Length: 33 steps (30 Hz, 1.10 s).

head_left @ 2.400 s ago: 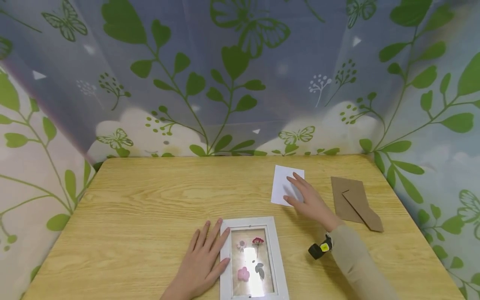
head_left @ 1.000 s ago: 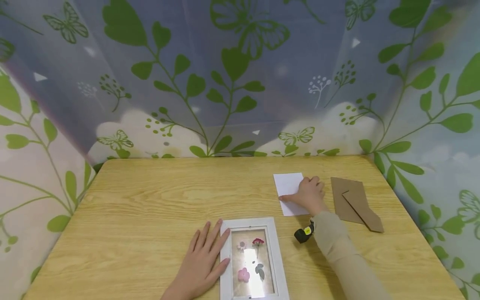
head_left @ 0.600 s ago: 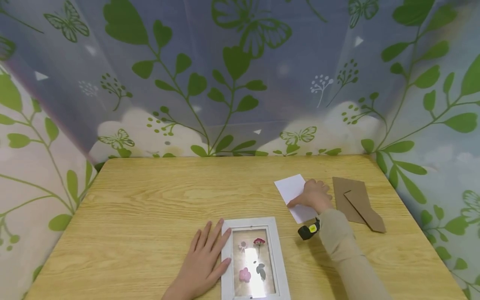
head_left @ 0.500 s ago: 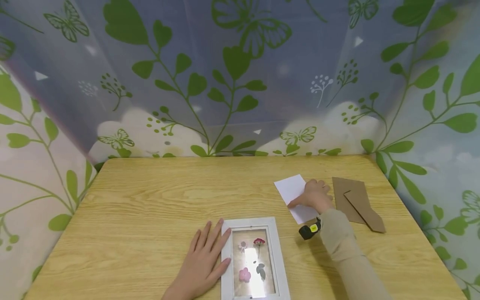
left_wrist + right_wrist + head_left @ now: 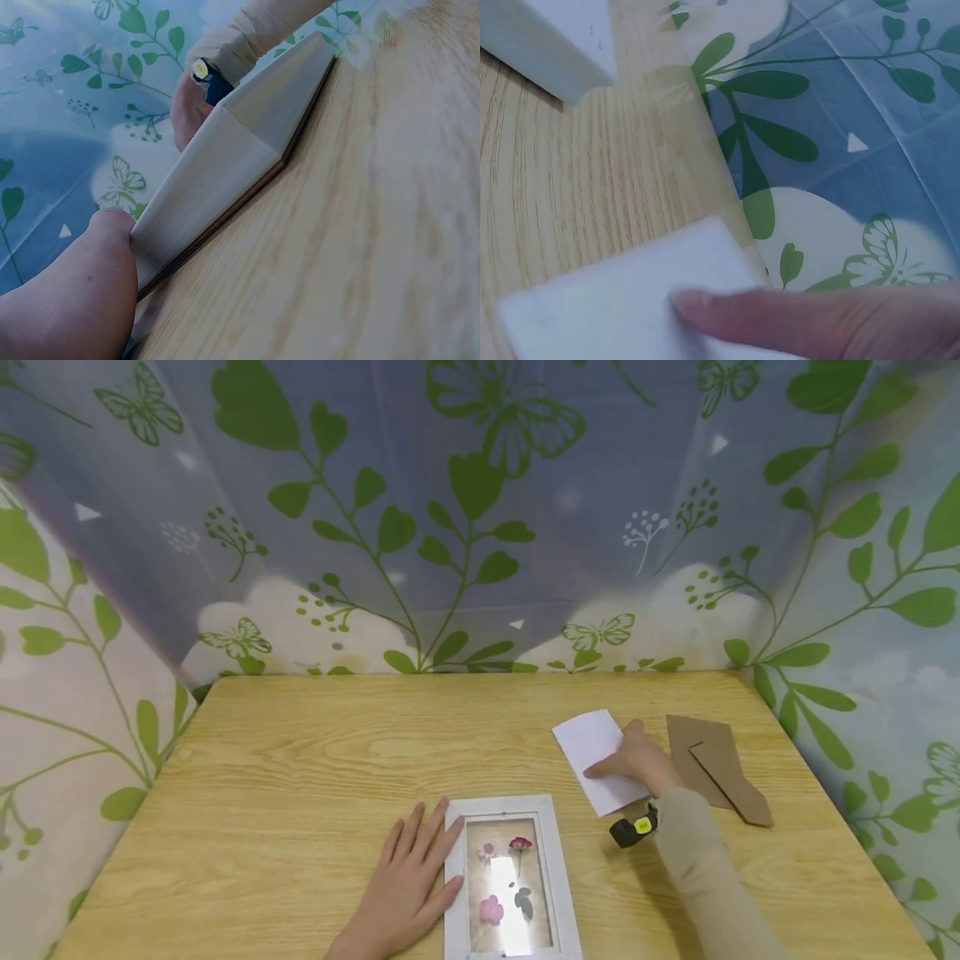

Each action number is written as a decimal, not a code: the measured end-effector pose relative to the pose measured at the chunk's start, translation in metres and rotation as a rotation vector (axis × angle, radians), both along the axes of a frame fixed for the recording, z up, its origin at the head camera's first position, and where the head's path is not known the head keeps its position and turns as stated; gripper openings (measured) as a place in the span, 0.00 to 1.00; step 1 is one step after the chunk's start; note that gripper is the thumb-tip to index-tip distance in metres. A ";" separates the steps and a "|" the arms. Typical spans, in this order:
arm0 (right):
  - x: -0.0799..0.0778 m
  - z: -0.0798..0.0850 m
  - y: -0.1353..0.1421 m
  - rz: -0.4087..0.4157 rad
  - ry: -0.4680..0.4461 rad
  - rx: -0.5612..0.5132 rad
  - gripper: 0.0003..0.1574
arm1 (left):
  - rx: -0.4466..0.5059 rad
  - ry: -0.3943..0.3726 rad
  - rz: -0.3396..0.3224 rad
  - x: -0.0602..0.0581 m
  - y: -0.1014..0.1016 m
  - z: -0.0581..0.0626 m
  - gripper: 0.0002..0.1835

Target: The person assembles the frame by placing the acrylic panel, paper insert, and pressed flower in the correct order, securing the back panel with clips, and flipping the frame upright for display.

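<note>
My left hand (image 5: 405,885) lies with fingers spread on the table, its fingertips and thumb touching the left side of a white picture frame (image 5: 454,935). Pressed flowers and leaves show behind the frame's glass. In the left wrist view the thumb (image 5: 109,255) meets the frame's thick side (image 5: 202,187). Farther right, my right hand (image 5: 637,758) pinches a white sheet of paper (image 5: 588,743) at its right edge. The thumb is on top; the other fingers are mostly hidden. The sheet sits askew and bows slightly. In the right wrist view the thumb (image 5: 735,315) presses on the paper (image 5: 622,292).
A brown backing board (image 5: 693,735) with a fold-out stand leg (image 5: 731,785) lies to the right of the right hand. The wood-grain table (image 5: 322,743) ends at a patterned cloth (image 5: 345,527) behind and on both sides.
My right hand came down onto the sheet, took its right edge, turned it askew and drew it nearer and rightward. My left hand and the picture frame stayed in place.
</note>
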State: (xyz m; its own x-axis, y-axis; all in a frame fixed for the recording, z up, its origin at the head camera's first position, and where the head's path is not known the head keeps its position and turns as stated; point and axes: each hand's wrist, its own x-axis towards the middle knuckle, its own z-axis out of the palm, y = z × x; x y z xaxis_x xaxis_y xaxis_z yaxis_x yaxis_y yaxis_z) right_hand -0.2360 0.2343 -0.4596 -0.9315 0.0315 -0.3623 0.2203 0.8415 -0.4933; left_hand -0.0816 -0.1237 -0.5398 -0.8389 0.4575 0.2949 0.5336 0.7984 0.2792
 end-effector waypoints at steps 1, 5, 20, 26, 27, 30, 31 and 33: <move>0.000 -0.001 0.002 0.001 0.017 -0.021 0.55 | -0.003 -0.001 0.001 0.000 0.000 0.000 0.36; 0.004 -0.007 0.013 0.048 0.136 -0.108 0.25 | -0.007 0.012 0.006 0.000 0.000 0.000 0.36; 0.063 0.044 0.001 0.060 0.308 -0.525 0.16 | 0.004 0.037 -0.030 -0.001 0.001 0.002 0.38; 0.085 0.037 -0.020 0.010 0.226 -0.735 0.19 | -0.019 0.101 -0.071 -0.003 0.001 0.003 0.40; 0.088 0.035 -0.022 0.011 0.206 -0.754 0.19 | -0.018 0.108 -0.077 -0.004 0.002 0.003 0.40; 0.097 0.025 -0.029 0.039 0.135 -0.815 0.21 | -0.016 0.112 -0.080 -0.003 0.002 0.004 0.40; 0.100 0.022 -0.031 0.055 0.109 -0.844 0.22 | -0.012 0.113 -0.081 -0.003 0.002 0.004 0.40; 0.106 0.015 -0.035 0.082 0.057 -0.890 0.24 | -0.010 0.112 -0.080 -0.002 0.002 0.004 0.40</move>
